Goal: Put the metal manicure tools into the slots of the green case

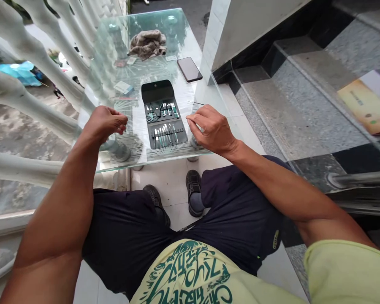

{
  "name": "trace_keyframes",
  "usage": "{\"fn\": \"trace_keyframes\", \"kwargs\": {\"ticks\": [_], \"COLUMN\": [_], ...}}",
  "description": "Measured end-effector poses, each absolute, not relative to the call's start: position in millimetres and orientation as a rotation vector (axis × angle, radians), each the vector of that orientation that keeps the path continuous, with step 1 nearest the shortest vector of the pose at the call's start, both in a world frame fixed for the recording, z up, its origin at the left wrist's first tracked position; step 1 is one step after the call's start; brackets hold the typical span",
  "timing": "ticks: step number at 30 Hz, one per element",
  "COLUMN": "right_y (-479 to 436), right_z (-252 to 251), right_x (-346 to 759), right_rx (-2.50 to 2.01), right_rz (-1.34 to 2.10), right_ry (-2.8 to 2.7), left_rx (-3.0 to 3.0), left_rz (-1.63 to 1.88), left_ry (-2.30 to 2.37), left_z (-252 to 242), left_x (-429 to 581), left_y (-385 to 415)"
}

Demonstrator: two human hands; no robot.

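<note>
The right hand (pixel 211 128) has thumb and forefinger pressed together near the right edge of the glass table (pixel 182 36); a thin rod (pixel 196 102) shows beside it — gripped or not, I cannot tell. The left hand (pixel 106 122) pinches near the left edge, its contents unclear. Between them, the manicure kit (pixel 157 92) lies open by the near edge — presumably within either hand's reach.

Dark green lettering (pixel 193 272) sprawls across the yellow-green shirt (pixel 256 280), too stylised to read surely; the small yellowish mark (pixel 275 239) on the dark trousers (pixel 123 236) is illegible; so is the print (pixel 356 98) on the yellowish package (pixel 375 112).
</note>
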State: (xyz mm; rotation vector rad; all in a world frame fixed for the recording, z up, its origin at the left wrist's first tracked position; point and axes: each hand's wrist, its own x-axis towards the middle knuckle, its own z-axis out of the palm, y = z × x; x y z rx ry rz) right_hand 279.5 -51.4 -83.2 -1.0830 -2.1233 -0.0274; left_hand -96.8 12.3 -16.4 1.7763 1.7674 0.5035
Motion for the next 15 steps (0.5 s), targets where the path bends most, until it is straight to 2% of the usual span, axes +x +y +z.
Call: {"fn": "trace_keyframes", "kwargs": {"ticks": [4, 9, 15], "right_y": [-68, -91, -96], "right_z": [-81, -87, -87], "right_x": [266, 248, 250], "right_rx": [-1.094, -1.077, -1.211], "right_rz": [0.120, 0.340, 0.158], "right_ry": [-2.194, -2.293, -2.338], "left_rx": [1.353, 1.281, 1.245], "left_rz": [0.750, 0.658, 0.597], "left_ry": [1.471, 1.237, 1.209], "left_z": [-9, -20, -34], "left_x": [-44, 5, 13], "left_y": [-12, -34, -35]}}
